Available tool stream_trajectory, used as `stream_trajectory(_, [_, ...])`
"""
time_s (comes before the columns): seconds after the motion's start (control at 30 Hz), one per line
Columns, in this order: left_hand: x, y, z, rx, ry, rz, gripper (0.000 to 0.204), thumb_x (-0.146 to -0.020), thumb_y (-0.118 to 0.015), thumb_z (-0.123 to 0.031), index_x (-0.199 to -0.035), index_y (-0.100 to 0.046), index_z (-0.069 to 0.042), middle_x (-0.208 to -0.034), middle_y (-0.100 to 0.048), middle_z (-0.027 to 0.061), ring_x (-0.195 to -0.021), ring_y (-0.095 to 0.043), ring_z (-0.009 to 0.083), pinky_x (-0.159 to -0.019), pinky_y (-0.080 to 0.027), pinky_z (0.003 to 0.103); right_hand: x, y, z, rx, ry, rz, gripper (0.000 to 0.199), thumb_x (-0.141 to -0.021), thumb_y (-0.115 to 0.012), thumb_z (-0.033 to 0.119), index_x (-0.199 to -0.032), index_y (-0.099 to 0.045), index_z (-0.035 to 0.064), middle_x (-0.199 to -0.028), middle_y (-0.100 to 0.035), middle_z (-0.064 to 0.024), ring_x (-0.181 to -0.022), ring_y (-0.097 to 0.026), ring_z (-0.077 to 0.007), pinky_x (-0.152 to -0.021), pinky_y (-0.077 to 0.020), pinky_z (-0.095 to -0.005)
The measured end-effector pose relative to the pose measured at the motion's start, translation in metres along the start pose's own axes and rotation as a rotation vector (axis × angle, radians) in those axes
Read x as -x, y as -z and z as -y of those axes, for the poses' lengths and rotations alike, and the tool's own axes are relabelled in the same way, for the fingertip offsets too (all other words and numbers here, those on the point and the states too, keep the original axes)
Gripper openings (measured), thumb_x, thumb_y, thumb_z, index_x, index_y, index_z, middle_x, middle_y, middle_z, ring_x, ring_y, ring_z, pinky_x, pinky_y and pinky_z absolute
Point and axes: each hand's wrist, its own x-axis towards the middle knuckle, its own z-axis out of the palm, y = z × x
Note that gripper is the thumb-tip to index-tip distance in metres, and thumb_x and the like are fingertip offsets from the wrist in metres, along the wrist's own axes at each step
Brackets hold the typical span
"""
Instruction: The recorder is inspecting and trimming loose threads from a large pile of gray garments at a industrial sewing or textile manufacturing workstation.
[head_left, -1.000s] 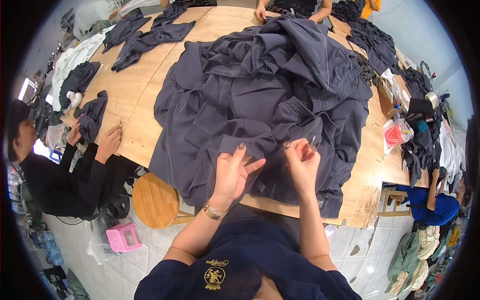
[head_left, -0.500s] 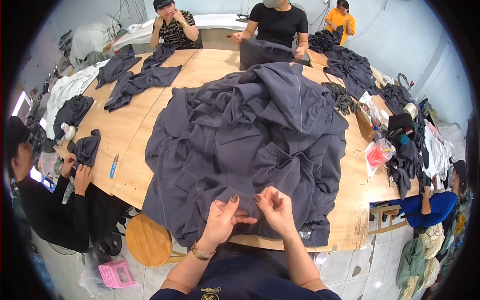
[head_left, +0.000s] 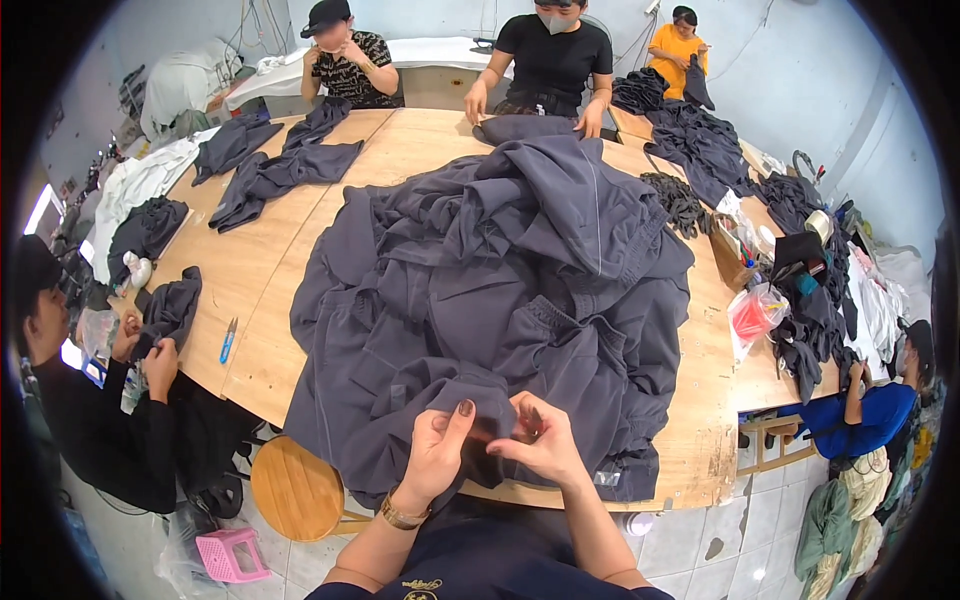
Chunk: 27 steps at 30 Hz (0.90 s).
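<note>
At the lower centre of the frame, the left hand (head_left: pixel 438 446) pinches a fold of the dark grey cloth garment (head_left: pixel 462 393) between its thumb, which lies on top, and its bent fingers. A gold-toned wristband (head_left: pixel 403 512) circles that wrist. Just beside it, the right hand (head_left: pixel 543 440) is curled, its thumb pointing toward the left hand; I cannot tell whether its fingertips grip the cloth. The garment lies at the near edge of a large heap of dark grey garments (head_left: pixel 470 305) that fills the middle of the frame, with gathered waistbands and a thin pale line of piping showing among its folds. The heap rests on a light-brown wooden surface (head_left: pixel 700 430) and hangs over its lower edge.

Left of the heap, a small blue-handled tool with a pointed tip (head_left: pixel 229 342) lies on the surface. At the upper left, more dark grey cloth pieces (head_left: pixel 285 178) are spread out. At the right lies a clear plastic bag with red contents (head_left: pixel 757 312). At the lower left stand a round wooden stool (head_left: pixel 295 488) and a pink plastic stool (head_left: pixel 232 555). At the top centre, a person in a black T-shirt (head_left: pixel 553 62) touches dark cloth.
</note>
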Motion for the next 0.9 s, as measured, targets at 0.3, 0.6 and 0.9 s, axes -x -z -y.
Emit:
stream_trajectory(0.3, [-0.015, 0.009, 0.006, -0.796, -0.283, -0.207, 0.048, -0.093, -0.055, -0.028, -0.059, -0.051, 0.005, -0.048, -0.042, 0.0142, -0.042, -0.038, 0.0164, -0.044, -0.030, 0.032, -0.009, 0.014, -0.003, 0.218, 0.057, -0.287, 0.012, -0.076, -0.069, 0.000, -0.079, -0.057, 0.0013, -0.079, -0.059, 0.0009, -0.061, -0.044, -0.0006, -0.053, -0.0360, -0.0182])
stream_trajectory(0.6, [-0.012, 0.003, 0.046, 0.733, 0.416, -0.121, 0.030, -0.097, -0.048, -0.031, -0.107, -0.058, -0.005, -0.104, -0.063, 0.0084, -0.096, -0.059, 0.0195, -0.077, -0.050, 0.035, 0.001, 0.012, -0.035, 0.162, -0.138, -0.360, 0.017, -0.078, -0.072, 0.008, -0.086, -0.059, 0.0010, -0.063, -0.042, 0.0077, -0.058, -0.036, -0.0003, -0.052, -0.0312, -0.0170])
stream_trajectory(0.9, [-0.009, -0.002, 0.038, 0.691, 0.270, -0.070, 0.011, -0.094, -0.055, -0.015, -0.099, -0.062, -0.008, -0.099, -0.064, 0.0036, -0.095, -0.059, 0.0131, -0.082, -0.052, 0.036, 0.008, 0.012, -0.008, 0.541, 0.125, -0.301, 0.020, -0.086, -0.063, 0.018, -0.093, -0.057, 0.0000, -0.074, -0.053, -0.0082, -0.064, -0.050, -0.0157, -0.061, -0.0405, -0.0265])
